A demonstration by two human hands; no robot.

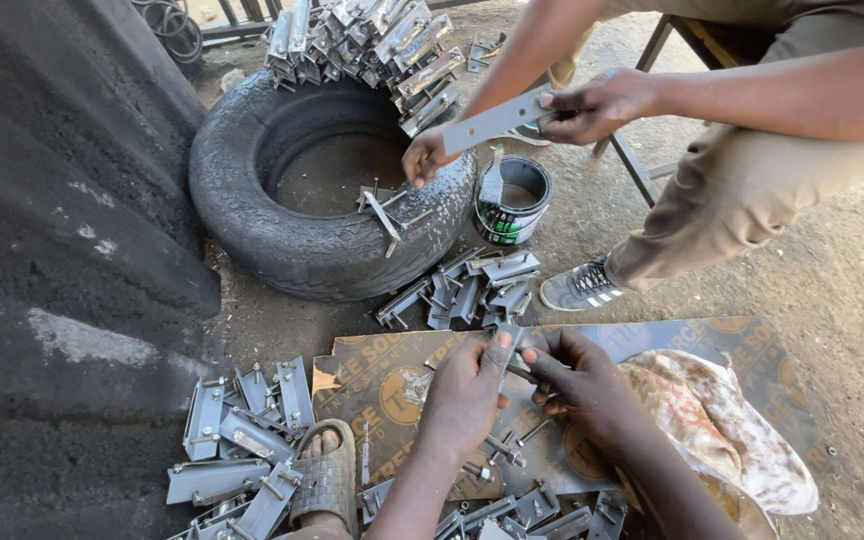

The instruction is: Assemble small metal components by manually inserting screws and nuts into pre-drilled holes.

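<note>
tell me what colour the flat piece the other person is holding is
Plain grey metal flat piece, shown best in the head view.

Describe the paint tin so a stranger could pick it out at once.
Find the old black tyre lying flat on the dirt. The paint tin stands upright against its right side, below a co-worker's hand. It is the only round open container here; everything around it is flat grey metal brackets.

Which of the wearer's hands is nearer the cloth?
Right. The right hand lies just left of the cloth, nearly touching; the left hand sits farther left, beyond the right.
</note>
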